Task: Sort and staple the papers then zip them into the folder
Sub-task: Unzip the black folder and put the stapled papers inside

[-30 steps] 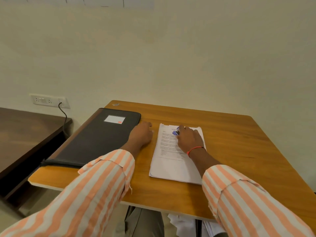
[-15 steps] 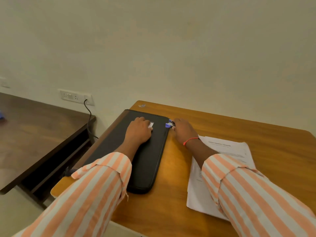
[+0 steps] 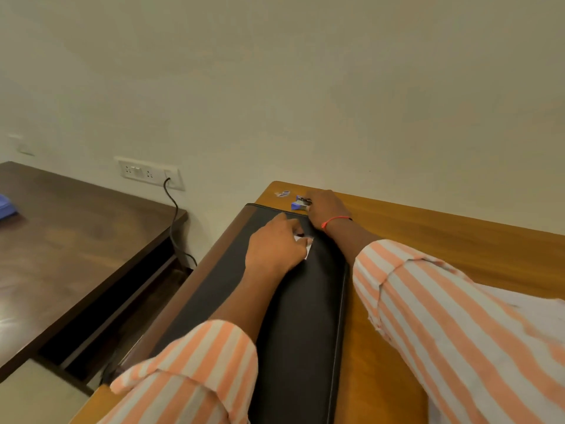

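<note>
The wooden table (image 3: 443, 237) is standing against the plain wall (image 3: 305, 87) in front of you, and a darker table (image 3: 76, 240) is sitting lower down to its left. The black folder (image 3: 305, 316) is lying flat along the wooden table's left edge, closed, running away from you toward the far corner. Your striped sleeves (image 3: 458, 316) are reaching over it from either side. The papers (image 3: 538, 310) are lying on the wooden table to the right of the folder; your right sleeve is covering most of them, so only a pale corner is showing.

Your left hand (image 3: 275, 249) is resting on the far part of the folder. Its fingers are loosely bent over a white label (image 3: 308, 250) and are gripping nothing. Your right hand (image 3: 327, 209) is reaching just past the folder's far edge. Its fingers are curling over the right end of the blue stapler (image 3: 300, 203), which is sitting low on the tabletop by the far left corner. Your fingertips are hidden behind the back of the hand.

A wall socket (image 3: 146, 172) is showing above the darker table, with a black cable (image 3: 172, 215) hanging from it. A red thread (image 3: 334, 220) is circling your right wrist. A small sticker (image 3: 282, 193) is sitting on the corner just beside the stapler.
</note>
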